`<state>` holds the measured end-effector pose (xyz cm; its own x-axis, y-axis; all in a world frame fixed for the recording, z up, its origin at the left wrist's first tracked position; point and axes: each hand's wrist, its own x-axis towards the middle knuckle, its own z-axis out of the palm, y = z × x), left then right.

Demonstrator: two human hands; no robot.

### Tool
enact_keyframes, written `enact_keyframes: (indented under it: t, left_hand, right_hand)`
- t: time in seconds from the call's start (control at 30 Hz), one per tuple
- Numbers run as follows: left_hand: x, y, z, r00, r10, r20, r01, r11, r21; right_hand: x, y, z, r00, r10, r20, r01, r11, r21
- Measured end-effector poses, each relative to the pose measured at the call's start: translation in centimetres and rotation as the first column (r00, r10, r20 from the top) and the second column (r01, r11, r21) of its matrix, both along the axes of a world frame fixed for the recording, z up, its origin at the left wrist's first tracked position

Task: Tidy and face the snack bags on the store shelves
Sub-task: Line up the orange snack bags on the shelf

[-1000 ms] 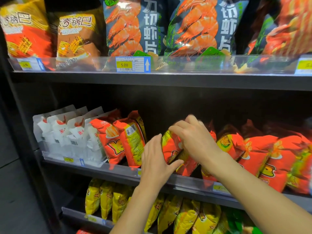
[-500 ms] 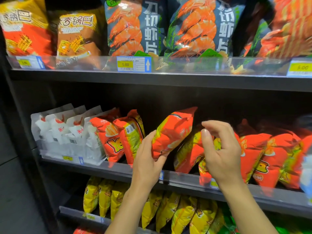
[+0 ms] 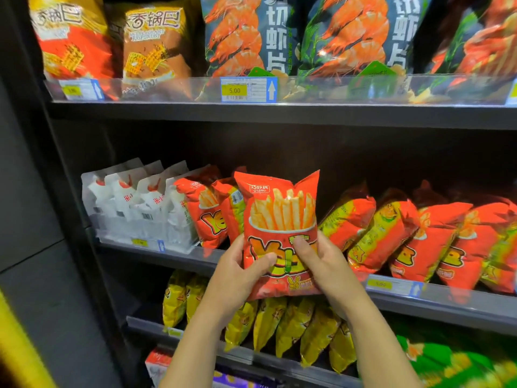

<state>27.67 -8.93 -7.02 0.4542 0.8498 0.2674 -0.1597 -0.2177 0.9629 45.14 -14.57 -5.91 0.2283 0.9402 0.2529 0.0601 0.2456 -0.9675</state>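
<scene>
Both hands' fingers (image 3: 268, 259) curled, gripping upright fries bag (image 3: 281, 219), front outward

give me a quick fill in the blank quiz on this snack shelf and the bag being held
1. The left hand and right hand both grip one red bag picturing ____.
2. The price tag on the top shelf reads ____.
3. The white bags stand at the ____ end of the middle shelf.
4. The lower-shelf bags right under the hands are coloured ____.

Missing words: fries; 5.00; left; yellow
</scene>
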Motion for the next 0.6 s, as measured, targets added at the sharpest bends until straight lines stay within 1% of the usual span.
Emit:
enact_keyframes:
  t: [0.1, 0.17, 0.23, 0.27, 0.33, 0.37, 0.43, 0.5, 0.6]
  left_hand:
    - [-1.4, -0.2, -0.1, 0.997, -0.066, -0.037, 0.062, 0.994, -0.092]
    - [-2.0, -0.1, 0.0, 0.995, -0.099, -0.01, 0.095, 0.979, -0.182]
    - [-2.7, 0.0, 0.2, 0.997, -0.038, 0.061, 0.056, 0.945, -0.322]
    - [-3.3, -0.2, 0.0, 0.993, -0.016, 0.117, 0.058, 0.928, -0.367]
    - [-4.5, -0.6, -0.3, 0.973, -0.011, 0.229, 0.106, 0.907, -0.407]
    - [-5.1, -0.8, -0.4, 0.968, -0.01, 0.251, 0.116, 0.905, -0.409]
    - [-6.0, -1.4, -0.5, 0.971, -0.032, 0.237, 0.127, 0.909, -0.397]
    - [-6.4, -1.9, -0.3, 0.982, -0.043, 0.186, 0.112, 0.918, -0.381]
    - [-6.0, -2.6, -0.1, 0.998, -0.032, 0.046, 0.046, 0.944, -0.326]
  right_hand:
    - [-1.4, -0.2, -0.7, 0.998, -0.037, -0.051, 0.036, 0.999, -0.024]
    - [-2.1, -0.4, -1.6, 0.984, -0.025, -0.179, 0.013, 0.998, -0.066]
    - [-2.8, -0.6, -2.6, 0.932, -0.021, -0.363, -0.026, 0.992, -0.124]
    - [-3.1, -0.8, -3.0, 0.9, -0.023, -0.436, -0.043, 0.989, -0.141]
    - [-3.5, -1.3, -3.8, 0.86, -0.024, -0.509, -0.062, 0.987, -0.151]
    - [-3.7, -1.5, -4.2, 0.853, -0.029, -0.522, -0.062, 0.986, -0.156]
    - [-4.0, -2.0, -4.8, 0.854, -0.041, -0.519, -0.057, 0.984, -0.171]
    - [-4.3, -2.4, -5.0, 0.872, -0.039, -0.488, -0.055, 0.983, -0.178]
    - [-5.3, -2.9, -4.8, 0.92, -0.049, -0.388, -0.021, 0.984, -0.175]
